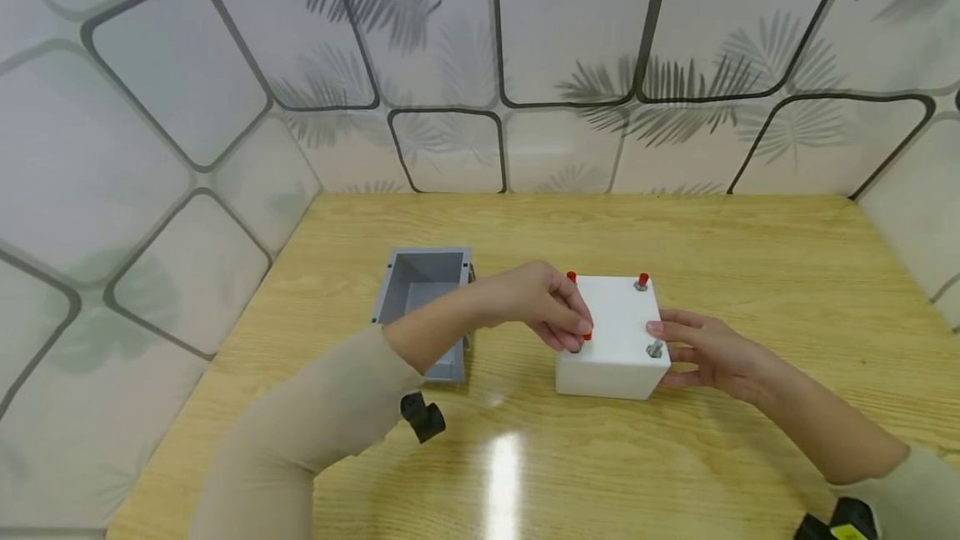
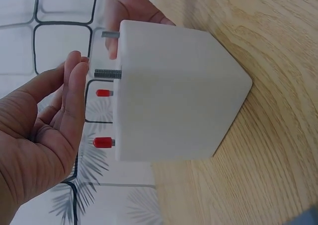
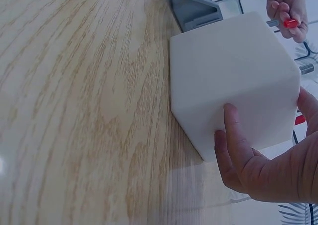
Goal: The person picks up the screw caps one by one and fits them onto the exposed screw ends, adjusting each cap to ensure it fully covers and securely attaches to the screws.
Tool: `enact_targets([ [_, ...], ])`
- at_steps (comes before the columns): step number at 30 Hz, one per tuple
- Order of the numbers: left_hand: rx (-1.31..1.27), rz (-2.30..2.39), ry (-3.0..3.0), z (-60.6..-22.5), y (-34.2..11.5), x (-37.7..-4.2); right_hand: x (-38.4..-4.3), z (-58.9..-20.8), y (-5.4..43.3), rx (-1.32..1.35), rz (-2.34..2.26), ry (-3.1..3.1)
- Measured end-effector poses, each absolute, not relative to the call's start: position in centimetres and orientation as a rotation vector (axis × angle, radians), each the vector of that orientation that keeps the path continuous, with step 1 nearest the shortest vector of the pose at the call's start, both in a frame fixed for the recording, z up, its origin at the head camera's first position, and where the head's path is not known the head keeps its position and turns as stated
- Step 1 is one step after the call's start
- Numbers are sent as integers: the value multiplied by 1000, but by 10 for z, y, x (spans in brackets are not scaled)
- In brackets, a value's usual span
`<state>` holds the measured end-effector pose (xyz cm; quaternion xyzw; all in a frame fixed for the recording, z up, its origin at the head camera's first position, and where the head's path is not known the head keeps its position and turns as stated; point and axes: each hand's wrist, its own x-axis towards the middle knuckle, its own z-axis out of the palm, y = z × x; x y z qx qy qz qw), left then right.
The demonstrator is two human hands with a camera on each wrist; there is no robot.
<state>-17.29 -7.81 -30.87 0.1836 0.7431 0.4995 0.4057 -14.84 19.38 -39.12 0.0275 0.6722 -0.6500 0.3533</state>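
Observation:
A white box (image 1: 611, 315) with rounded edges stands on the table, with a threaded bolt rising near each top corner. Red caps (image 2: 103, 142) cover the two far bolts; the near right bolt (image 1: 656, 349) is bare. My left hand (image 1: 543, 307) pinches a small red cap (image 3: 291, 23) beside the near left bolt (image 2: 107, 73), whose thread shows bare in the left wrist view. In that view my fingers hide the pinched cap. At the box's right side my right hand (image 1: 712, 357) holds it, thumb on the top edge and fingers (image 3: 236, 135) against the side.
Left of the white box stands an open grey box (image 1: 381, 290), partly hidden behind my left forearm. Both rest on a wood-grain table (image 1: 720, 248). Patterned wall panels (image 1: 577, 23) rise behind and at the sides.

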Motion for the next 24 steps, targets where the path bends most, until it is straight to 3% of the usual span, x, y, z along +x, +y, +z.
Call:
enact_targets([
  [24,495,1221,1869,-304,-40,-172,-149,-393,194,59,-1690,1723],
])
